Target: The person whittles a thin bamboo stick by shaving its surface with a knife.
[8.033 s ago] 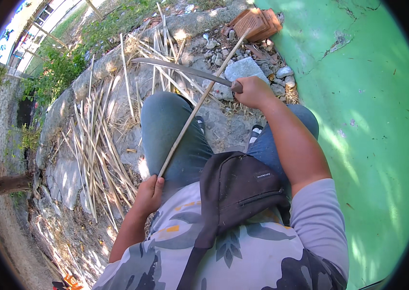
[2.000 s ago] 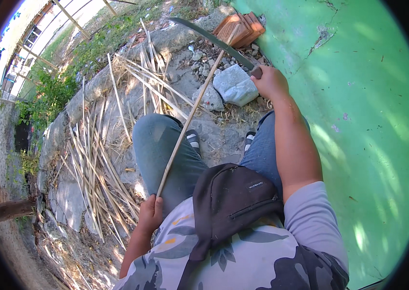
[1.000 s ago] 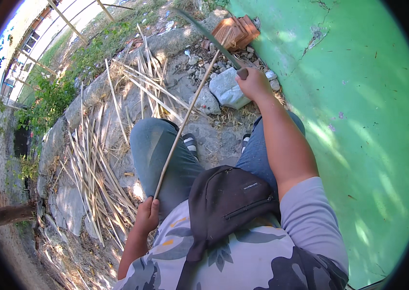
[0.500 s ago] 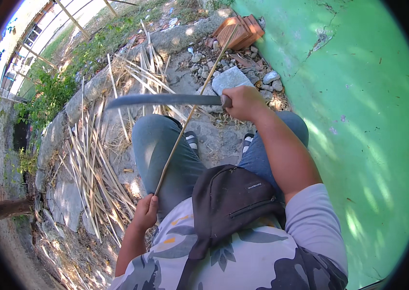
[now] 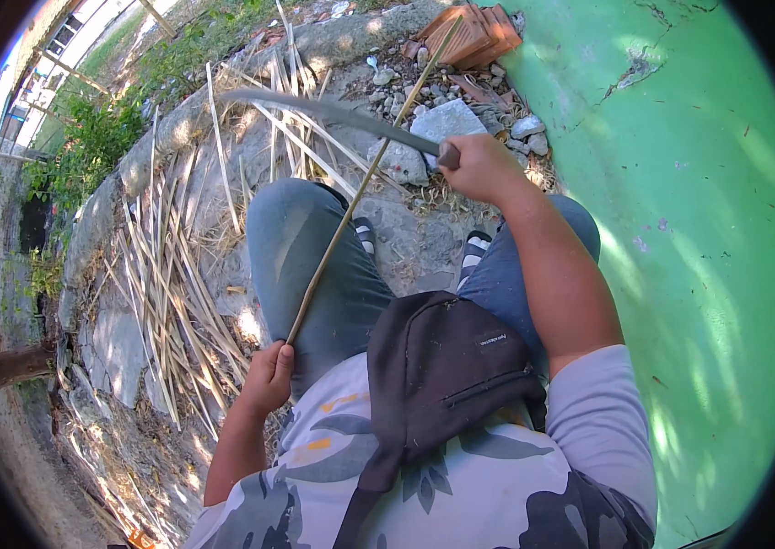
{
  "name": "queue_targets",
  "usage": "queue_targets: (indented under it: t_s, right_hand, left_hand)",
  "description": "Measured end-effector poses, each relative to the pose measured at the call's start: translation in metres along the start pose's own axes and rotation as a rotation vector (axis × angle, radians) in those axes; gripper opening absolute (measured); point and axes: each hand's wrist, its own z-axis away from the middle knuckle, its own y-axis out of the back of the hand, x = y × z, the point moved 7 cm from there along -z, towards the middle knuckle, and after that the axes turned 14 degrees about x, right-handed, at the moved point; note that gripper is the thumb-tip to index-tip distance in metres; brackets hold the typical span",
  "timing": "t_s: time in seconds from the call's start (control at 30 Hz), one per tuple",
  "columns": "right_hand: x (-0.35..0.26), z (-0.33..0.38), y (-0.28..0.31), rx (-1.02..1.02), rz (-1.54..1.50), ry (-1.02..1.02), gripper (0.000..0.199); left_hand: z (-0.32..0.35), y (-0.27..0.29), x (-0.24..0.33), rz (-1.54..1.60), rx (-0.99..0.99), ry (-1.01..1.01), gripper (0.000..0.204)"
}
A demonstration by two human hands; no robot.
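My left hand (image 5: 268, 375) is closed round the near end of a long, thin bamboo strip (image 5: 331, 247), beside my left thigh. The strip slants up and away to the right across my left knee, its far tip by the roof tiles. In my right hand (image 5: 482, 168) is a machete (image 5: 342, 115), gripped by its handle above my right knee. Its long dark blade points left and slightly away, crossing the strip in the picture; whether the two touch I cannot tell. The blade looks a little blurred.
Many pale split strips (image 5: 172, 284) lie heaped on the ground at my left, with more beyond my left knee. Rubble with a pale stone block (image 5: 449, 123) and stacked orange roof tiles (image 5: 470, 37) lies ahead. A green wall (image 5: 699, 274) rises close on my right.
The machete's blade has swung its tip away and upward, from nearly level to slanted. My right hand has moved slightly right and away. My left hand still grips the strip.
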Motion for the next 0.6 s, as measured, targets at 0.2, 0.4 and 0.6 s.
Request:
queue_targets:
  t_s: [0.2,0.4,0.6]
  right_hand:
    - [-0.009,0.001,0.001,0.104,-0.153,0.041,0.018]
    - [-0.026,0.003,-0.011,-0.089,0.051,0.054,0.02]
    - [-0.003,-0.001,-0.012,-0.012,-0.118,-0.114,0.018]
  left_hand:
    - [-0.001,0.0,0.01,-0.112,0.019,-0.086,0.043]
    - [0.006,0.0,0.008,-0.116,0.051,-0.054,0.042]
    - [0.0,0.0,0.019,-0.108,0.025,-0.086,0.04]
